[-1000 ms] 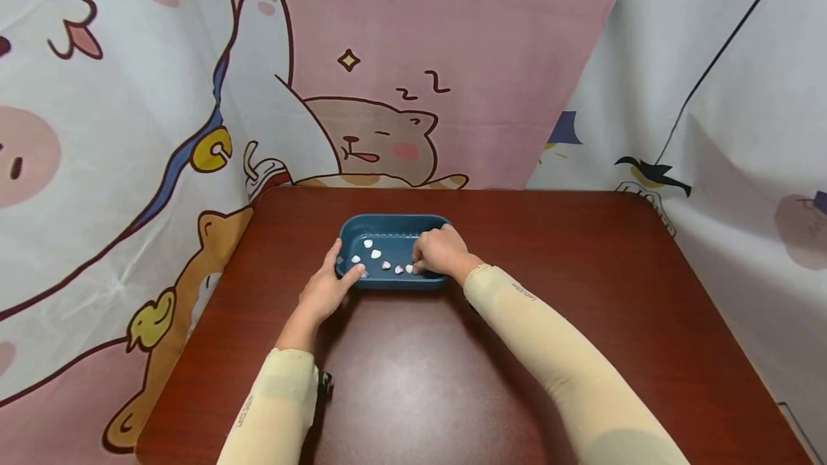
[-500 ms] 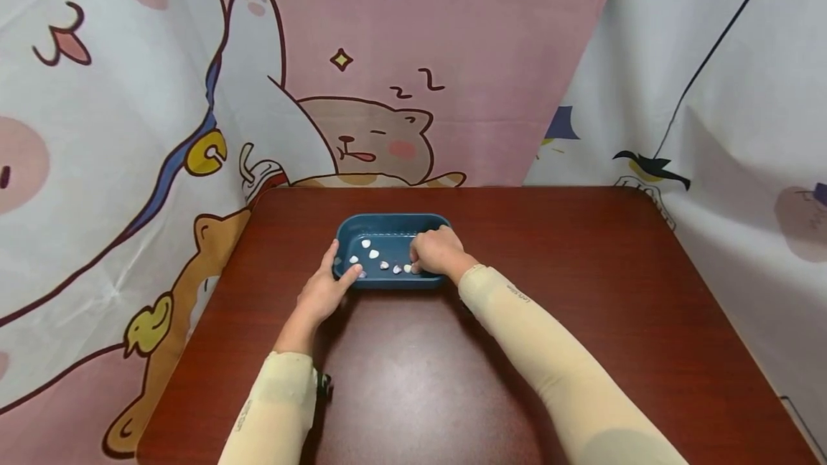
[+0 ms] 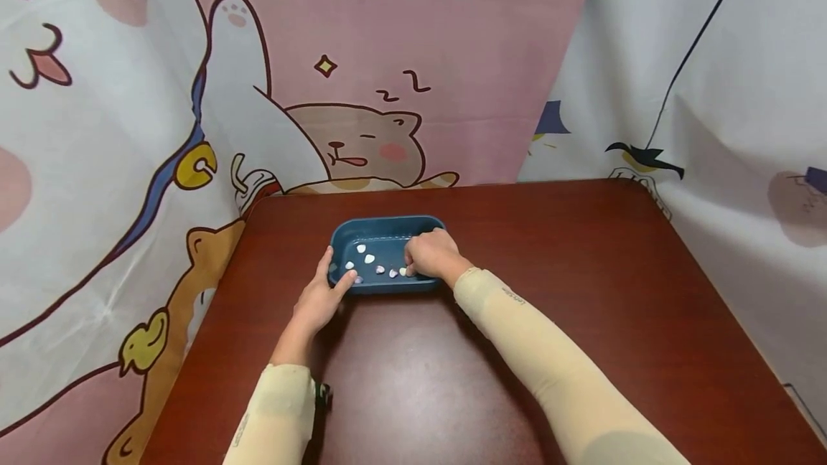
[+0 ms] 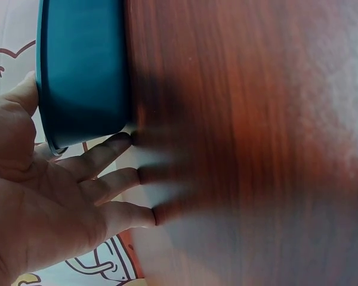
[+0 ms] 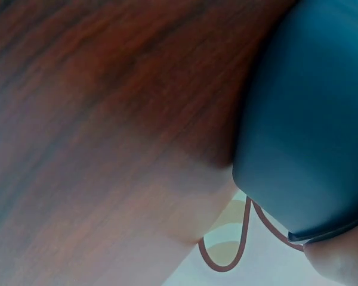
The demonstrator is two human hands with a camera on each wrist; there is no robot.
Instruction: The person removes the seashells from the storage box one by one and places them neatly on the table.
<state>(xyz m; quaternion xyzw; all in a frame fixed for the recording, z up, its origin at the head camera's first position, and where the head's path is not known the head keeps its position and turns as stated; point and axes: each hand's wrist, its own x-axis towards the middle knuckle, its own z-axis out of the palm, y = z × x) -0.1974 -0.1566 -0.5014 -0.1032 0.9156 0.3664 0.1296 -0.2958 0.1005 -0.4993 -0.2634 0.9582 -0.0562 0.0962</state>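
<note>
A blue rectangular tray (image 3: 394, 286) stands on the table with several small white and pale purple pieces (image 3: 370, 259) scattered on its floor, like shells or pebbles. My left hand (image 3: 319, 301) holds the tray's left end, thumb over the near rim. In the left wrist view, that hand (image 4: 53, 196) has its other fingers spread beside the tray wall (image 4: 83, 65). My right hand (image 3: 431, 253) reaches into the right end, fingers bent down close to the pieces; I cannot tell whether it pinches one. The right wrist view shows mostly the tray's outside (image 5: 310, 119).
The dark red-brown wooden table (image 3: 555, 264) extends around the tray. Behind and beside it hang printed cloths (image 3: 491, 56) with cartoon animals. Both forearms, in pale sleeves (image 3: 517, 336), reach across the table's front.
The head view has shifted and tilted slightly, so the tray appears a little further left. Both hands stay at the tray, and the pieces keep their arrangement.
</note>
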